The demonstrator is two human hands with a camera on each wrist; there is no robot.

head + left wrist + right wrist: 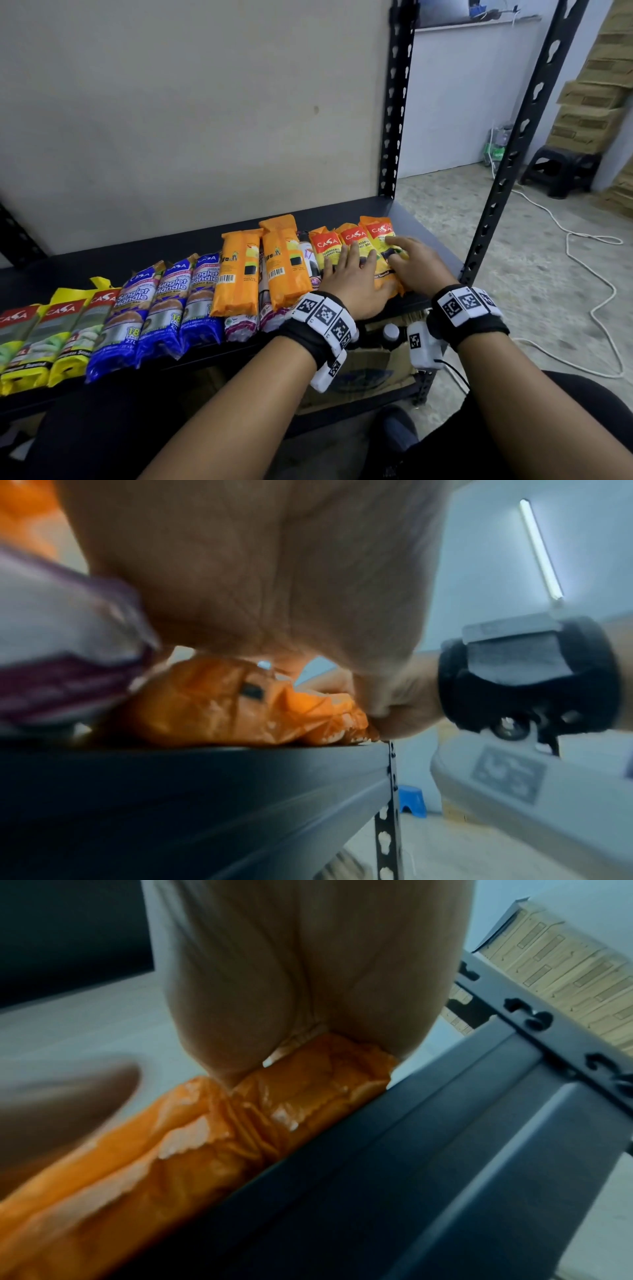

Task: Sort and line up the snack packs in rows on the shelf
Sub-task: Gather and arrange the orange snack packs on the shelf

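Observation:
Three orange CASA packs (356, 240) lie side by side at the right end of the black shelf (421, 219). My left hand (346, 267) lies flat on the left two, fingers straight. My right hand (411, 260) rests on the rightmost pack (380, 233), fingers spread over it. In the left wrist view my palm (274, 574) presses the crinkled orange pack (222, 704) at the shelf edge (205, 777). The right wrist view shows my palm (308, 974) on an orange pack (205, 1137). To the left run orange packs (236, 277), blue Singlet Handle packs (164, 301) and yellow CASA packs (58, 335).
Purple-white packs (239, 325) lie under the orange packs. The black front post (493, 192) stands just right of my right hand, the rear post (394, 113) behind. A white cable (582, 246), a black stool (561, 171) and stacked cartons (596, 92) are off to the right.

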